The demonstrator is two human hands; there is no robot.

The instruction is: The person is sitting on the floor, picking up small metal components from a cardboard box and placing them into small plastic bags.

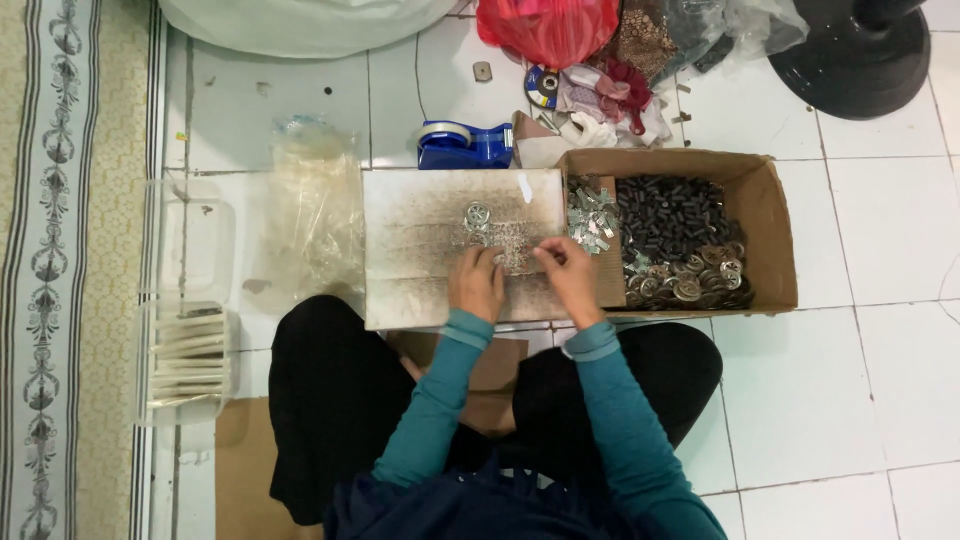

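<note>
I sit cross-legged on a tiled floor with a stained white board (420, 250) across my knees. My left hand (476, 283) and my right hand (566, 277) rest on the board close together, fingers pinched on small metal parts (512, 252) lying between them. Whether each hand holds a piece is too small to tell. Two round metal discs (477, 215) lie just beyond my fingers. To the right stands an open cardboard box (775, 240) holding black cylinders (668, 215), flat silver pieces (592, 215) and round metal discs (690, 283).
A blue tape dispenser (465, 146) lies behind the board. Clear plastic bags (315, 205) sit to the left, and a clear container (190, 365) of pale strips beside my left knee. A red bag (548, 28), cloth scraps and a black fan base (860, 55) lie farther back.
</note>
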